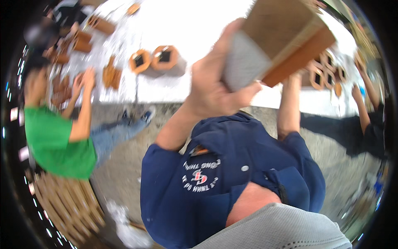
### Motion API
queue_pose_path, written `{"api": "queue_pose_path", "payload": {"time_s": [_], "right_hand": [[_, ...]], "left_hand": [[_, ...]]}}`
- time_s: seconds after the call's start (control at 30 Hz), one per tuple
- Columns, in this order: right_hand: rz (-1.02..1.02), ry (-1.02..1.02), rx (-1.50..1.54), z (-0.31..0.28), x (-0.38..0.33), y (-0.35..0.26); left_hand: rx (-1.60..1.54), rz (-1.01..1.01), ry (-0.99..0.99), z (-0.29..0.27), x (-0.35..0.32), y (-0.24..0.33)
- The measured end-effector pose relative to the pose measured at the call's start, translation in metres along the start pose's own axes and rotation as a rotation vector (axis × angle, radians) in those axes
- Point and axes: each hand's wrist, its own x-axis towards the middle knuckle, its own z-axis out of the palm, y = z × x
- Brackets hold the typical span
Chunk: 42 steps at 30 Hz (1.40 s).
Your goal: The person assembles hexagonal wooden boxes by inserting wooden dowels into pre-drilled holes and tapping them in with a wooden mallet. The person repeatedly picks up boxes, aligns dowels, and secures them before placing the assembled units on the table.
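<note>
A wooden block-like piece (282, 31), raised close to the camera, has a brown face, a reddish-brown side and a grey face. My left hand (217, 79) is closed round its grey side, thumb along the lower edge. Behind the piece, above the white-covered table, is my right hand (297, 74); its fingers are hidden and I cannot tell whether they touch the wood. To the left stand two octagonal wooden containers (164, 58) with dark square openings and grey sides.
White sheeting covers the table (174, 25). Several octagonal containers (318, 79) stand at its right, near another person's arm (361, 103). At left, a person in a green shirt (60, 141) works beside more brown wooden pieces (111, 75). A slatted pallet (68, 207) lies on the floor.
</note>
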Motion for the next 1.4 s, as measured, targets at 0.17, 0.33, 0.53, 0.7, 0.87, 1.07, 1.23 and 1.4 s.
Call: {"api": "queue_pose_path", "payload": {"time_s": [0.17, 0.33, 0.53, 0.7, 0.87, 1.07, 1.23, 1.4], "right_hand": [[0.012, -0.127, 0.044, 0.007, -0.002, 0.005], [0.021, -0.222, 0.022, 0.014, -0.008, -0.001], [0.028, -0.336, -0.050, 0.013, -0.011, -0.007], [0.031, -0.432, -0.114, 0.017, -0.012, -0.007], [0.018, -0.511, -0.206, 0.020, -0.011, -0.007], [-0.006, -0.616, -0.307, 0.022, -0.013, -0.006], [-0.039, -0.720, -0.372, 0.011, -0.011, 0.005], [-0.044, -0.674, -0.551, 0.060, -0.019, -0.021]], "left_hand": [[0.077, 0.020, 0.015, 0.000, -0.023, 0.000], [0.099, -0.083, 0.006, 0.000, -0.058, -0.001], [-0.004, -0.209, -0.031, -0.009, -0.074, 0.008], [0.232, -0.057, -0.129, -0.017, -0.090, -0.006], [0.077, 0.041, -0.060, 0.001, -0.070, -0.010], [0.287, 0.089, -0.103, 0.011, -0.069, -0.010], [0.432, 0.136, -0.050, 0.024, -0.047, -0.007], [0.366, 0.076, 0.079, 0.034, -0.034, -0.026]]}}
